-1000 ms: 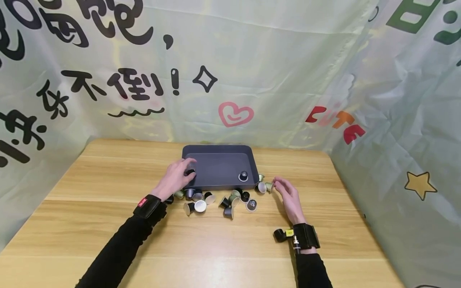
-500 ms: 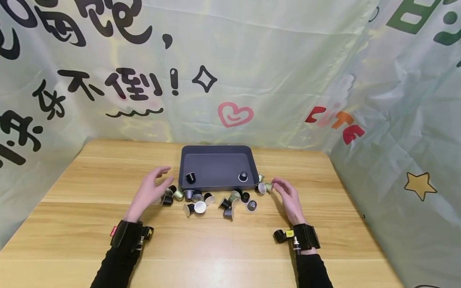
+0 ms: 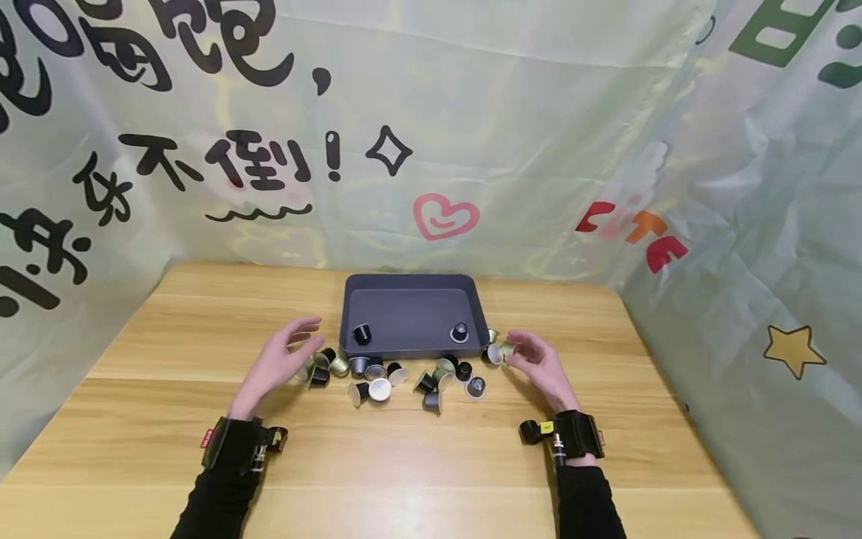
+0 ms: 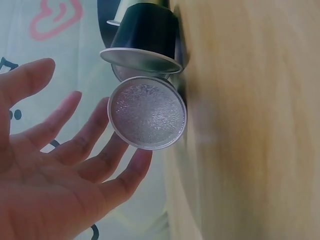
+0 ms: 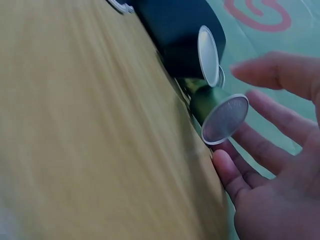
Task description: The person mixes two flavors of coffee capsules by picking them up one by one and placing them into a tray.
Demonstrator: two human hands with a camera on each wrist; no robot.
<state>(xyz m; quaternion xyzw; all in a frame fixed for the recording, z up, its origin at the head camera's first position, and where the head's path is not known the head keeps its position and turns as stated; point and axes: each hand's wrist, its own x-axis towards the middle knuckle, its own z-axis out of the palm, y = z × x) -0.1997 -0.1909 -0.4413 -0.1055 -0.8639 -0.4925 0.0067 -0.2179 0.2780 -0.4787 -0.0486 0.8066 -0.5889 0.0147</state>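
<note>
My left hand (image 3: 279, 359) is open with fingers spread, left of the tray. In the left wrist view, its lower fingertips reach behind the silver lid of a coffee capsule (image 4: 147, 113); a dark capsule (image 4: 147, 35) lies just beyond. My right hand (image 3: 542, 367) is also open, thumb apart from the fingers, by the tray's front right corner. A green coffee capsule (image 5: 225, 117) lies in front of its fingers in the right wrist view. The dark grey tray (image 3: 411, 303) bears a black capsule (image 3: 362, 334) at its left and another dark capsule (image 3: 459, 332) at its right.
Several more capsules lie along the tray's front edge, among them a white-lidded one (image 3: 380, 389), a grey one (image 3: 432, 402) and a silver-topped one (image 3: 475, 387). A printed cloth (image 3: 525, 150) hangs behind the wooden table (image 3: 404, 464).
My left hand has let go of the black capsule in the tray and drawn back to the capsules at the left. My right hand has shifted slightly, its fingers lying around the green capsule's side.
</note>
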